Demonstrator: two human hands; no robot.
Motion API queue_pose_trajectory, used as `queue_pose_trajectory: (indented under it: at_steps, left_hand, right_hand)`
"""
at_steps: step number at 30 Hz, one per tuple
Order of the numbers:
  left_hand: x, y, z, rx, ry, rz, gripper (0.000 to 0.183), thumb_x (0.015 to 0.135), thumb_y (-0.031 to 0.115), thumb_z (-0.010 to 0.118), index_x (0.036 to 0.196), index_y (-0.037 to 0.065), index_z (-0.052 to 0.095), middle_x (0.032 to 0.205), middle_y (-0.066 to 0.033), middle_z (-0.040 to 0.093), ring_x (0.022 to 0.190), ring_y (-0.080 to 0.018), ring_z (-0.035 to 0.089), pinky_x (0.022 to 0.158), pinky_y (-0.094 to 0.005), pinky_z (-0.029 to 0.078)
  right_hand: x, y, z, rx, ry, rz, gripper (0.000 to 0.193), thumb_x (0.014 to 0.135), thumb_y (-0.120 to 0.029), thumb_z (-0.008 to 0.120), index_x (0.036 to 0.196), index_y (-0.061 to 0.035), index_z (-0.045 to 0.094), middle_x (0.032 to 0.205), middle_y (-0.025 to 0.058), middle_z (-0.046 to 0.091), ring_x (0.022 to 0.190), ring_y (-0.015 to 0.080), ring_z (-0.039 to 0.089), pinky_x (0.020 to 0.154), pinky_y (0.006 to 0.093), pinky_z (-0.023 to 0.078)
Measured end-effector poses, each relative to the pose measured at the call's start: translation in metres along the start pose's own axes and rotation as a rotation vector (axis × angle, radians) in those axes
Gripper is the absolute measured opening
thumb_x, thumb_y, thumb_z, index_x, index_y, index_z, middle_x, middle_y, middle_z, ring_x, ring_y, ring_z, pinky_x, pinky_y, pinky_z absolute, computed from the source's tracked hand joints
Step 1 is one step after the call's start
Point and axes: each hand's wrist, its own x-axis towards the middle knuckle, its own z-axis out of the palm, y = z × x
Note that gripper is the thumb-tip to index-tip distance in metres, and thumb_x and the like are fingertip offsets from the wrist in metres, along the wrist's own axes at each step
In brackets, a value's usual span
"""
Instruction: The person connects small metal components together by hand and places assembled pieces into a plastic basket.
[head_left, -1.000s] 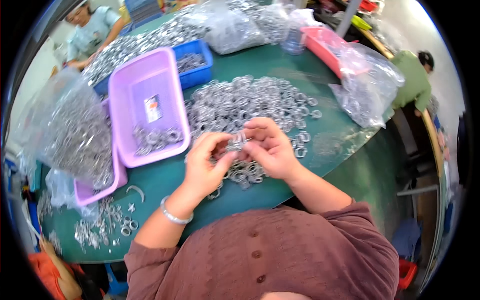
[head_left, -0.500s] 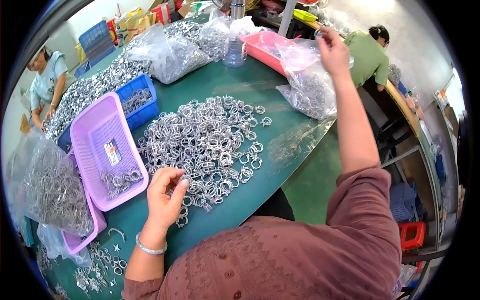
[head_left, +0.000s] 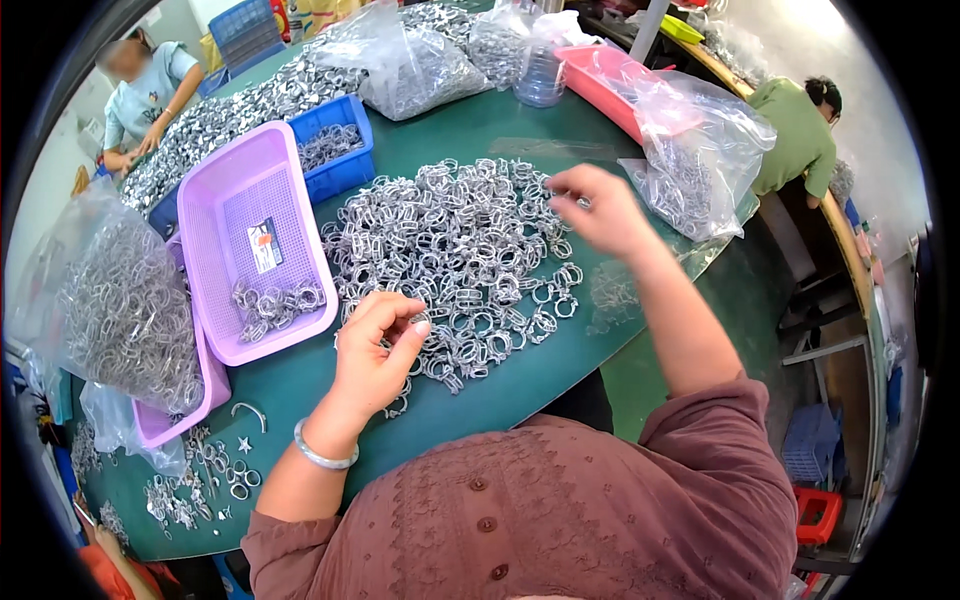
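A broad heap of silver-grey ring-shaped metal pieces [head_left: 460, 240] lies on the green table in front of me. My left hand [head_left: 375, 350] is at its near left edge, the fingers curled and thumb and forefinger drawn together. A bit of grey shows at those fingertips, too small to tell from the heap behind. At the heap's far right edge, my right hand [head_left: 605, 212] reaches in with bent fingers and thumb close together. What lies between them is hidden. Beside the heap leans a purple basket [head_left: 205, 245] with several similar rings inside.
A clear bag of rings [head_left: 690, 190] and a pink tray [head_left: 600, 85] stand at the far right. A blue bin [head_left: 372, 165], a full bag [head_left: 130, 310] and loose pieces [head_left: 180, 500] are left. Two other people sit further off; the table edge [head_left: 600, 365] curves near me.
My right hand has come down from above the clear bag to the heap's far right edge. The left hand stays by the heap. The whole view has shifted.
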Motion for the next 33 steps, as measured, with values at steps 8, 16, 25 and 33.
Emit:
queue_pose_trajectory:
  at_steps: [8,16,25,33]
  left_hand:
    - [-0.002,0.001,0.002,0.015,0.045,0.013,0.015,0.079,0.002,0.065,0.094,0.001,0.063,0.091,-0.0051,0.057,0.068,-0.0087,0.053,0.059,-0.0215,0.045]
    - [-0.001,0.000,0.000,-0.004,0.018,-0.019,0.015,0.081,0.002,0.063,0.096,0.001,0.062,0.094,-0.0046,0.055,0.076,-0.0087,0.052,0.065,-0.0206,0.044]
    - [0.002,-0.002,0.002,0.013,0.056,0.017,0.015,0.079,0.002,0.065,0.093,0.001,0.062,0.089,-0.0056,0.057,0.067,-0.0096,0.053,0.058,-0.0220,0.045]
    - [-0.001,0.001,0.002,-0.008,0.087,-0.056,0.031,0.081,0.000,0.061,0.111,0.000,0.055,0.101,-0.0054,0.051,0.077,-0.0084,0.052,0.066,-0.0213,0.044]
  right_hand:
    - [0.018,-0.026,0.064,-0.119,0.056,0.011,0.022,0.076,-0.019,0.069,0.091,-0.0034,0.063,0.084,0.0096,0.058,0.080,0.0262,0.055,0.071,0.0354,0.045]
    - [0.010,-0.029,0.069,0.472,0.058,0.295,0.010,0.077,-0.012,0.065,0.080,-0.0030,0.062,0.079,0.0048,0.057,0.069,0.0156,0.053,0.062,0.0285,0.044]
    - [0.000,-0.052,0.062,0.872,-0.037,0.242,0.007,0.083,-0.003,0.059,0.090,-0.0005,0.061,0.089,0.0007,0.059,0.079,0.0066,0.052,0.068,0.0223,0.042]
    - [-0.005,-0.068,0.069,0.654,-0.056,0.059,0.007,0.080,-0.003,0.061,0.086,-0.0015,0.062,0.084,0.0050,0.059,0.076,0.0136,0.056,0.065,0.0269,0.044]
